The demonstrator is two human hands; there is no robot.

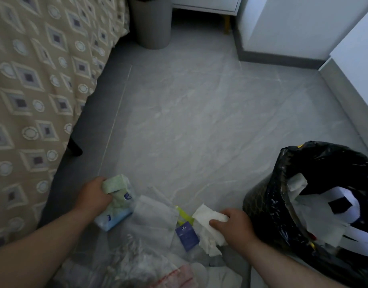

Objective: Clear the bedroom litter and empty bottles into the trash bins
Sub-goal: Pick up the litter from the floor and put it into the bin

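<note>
The left hand (94,197) curls its fingers round the upper end of a soft green-and-blue tissue pack (118,204), whose blue end sits low by the floor; the right hand (234,227) clamps a crumpled white paper towel (208,222), thumb on top and fingers curled over its edge; between the 2 hands more litter lies on the grey tiled floor (199,111): a clear plastic bag (156,217), a small purple packet (187,235) touching the towel, and a yellow-green strip (184,215) partly hidden; crumpled clear plastic (129,260) lies nearer the camera; just right of the right hand stands a trash bin with a black liner (283,175), white paper scraps inside; a 2nd, grey bin (151,28) stands well apart at the far end, beside the bed with a diamond-patterned cover (33,90).
</note>
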